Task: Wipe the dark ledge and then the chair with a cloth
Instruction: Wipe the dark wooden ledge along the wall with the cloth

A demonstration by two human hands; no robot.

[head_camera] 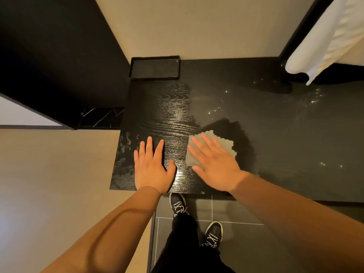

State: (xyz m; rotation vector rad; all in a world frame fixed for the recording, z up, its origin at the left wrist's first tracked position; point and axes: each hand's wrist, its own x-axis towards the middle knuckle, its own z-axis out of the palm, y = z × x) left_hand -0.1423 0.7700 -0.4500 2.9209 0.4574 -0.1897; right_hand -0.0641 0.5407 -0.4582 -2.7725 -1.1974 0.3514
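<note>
While right hand (214,166), fingers spread flat, presses grey cloth (226,143) on dark ledge (275,125), left hand (151,166) rests spread beside. Risk: bracing palm may slip on wet-looking gloss; far stroke may nudge black tray (154,67).

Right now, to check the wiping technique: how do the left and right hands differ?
The left hand rests bare on the dark ledge; the right hand presses a grey cloth onto it. The left hand's fingers point straight ahead; the right hand's slant leftward. Both lie flat with straight fingers.
</note>
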